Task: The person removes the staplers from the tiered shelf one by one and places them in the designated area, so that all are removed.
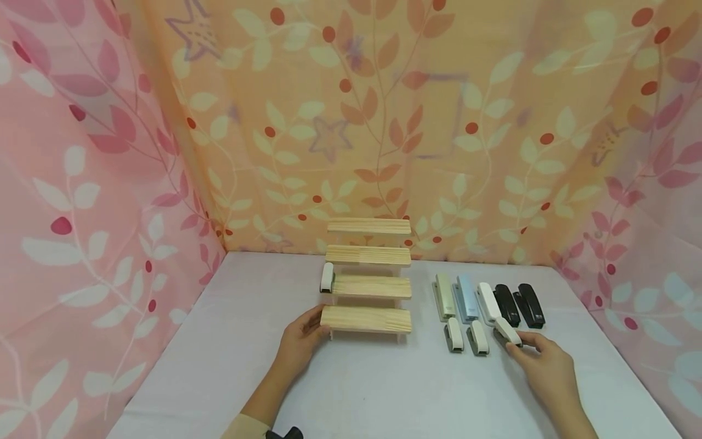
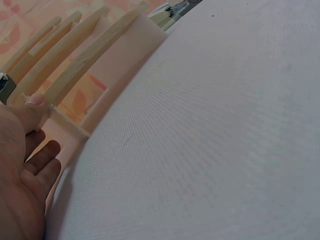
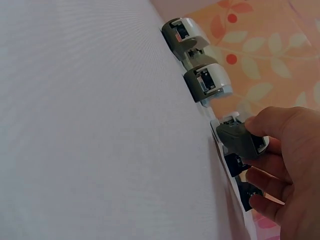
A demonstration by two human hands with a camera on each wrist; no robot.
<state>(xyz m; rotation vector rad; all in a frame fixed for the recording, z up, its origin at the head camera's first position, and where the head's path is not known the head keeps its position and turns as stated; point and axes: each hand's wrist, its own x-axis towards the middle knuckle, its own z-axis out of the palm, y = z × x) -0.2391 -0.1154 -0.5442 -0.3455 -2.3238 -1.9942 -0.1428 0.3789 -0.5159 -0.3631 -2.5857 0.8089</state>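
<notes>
My left hand (image 1: 298,342) grips the left end of the lowest step of a tiered wooden shelf (image 1: 366,317); in the left wrist view its thumb presses the step's end. My right hand (image 1: 548,371) pinches a small white-and-grey stapler (image 1: 507,332), held tilted in the right wrist view. To its left stand two like small staplers, one (image 1: 453,335) beside the other (image 1: 479,338). Another small stapler (image 1: 327,277) is upright at the left end of the shelf's second-lowest step.
Behind the small staplers runs a row of larger ones: green (image 1: 445,297), light blue (image 1: 466,299), white (image 1: 487,302) and two black, one (image 1: 507,305) left of the other (image 1: 530,305). A white cloth covers the table (image 1: 384,390). Patterned curtains (image 1: 373,122) enclose it.
</notes>
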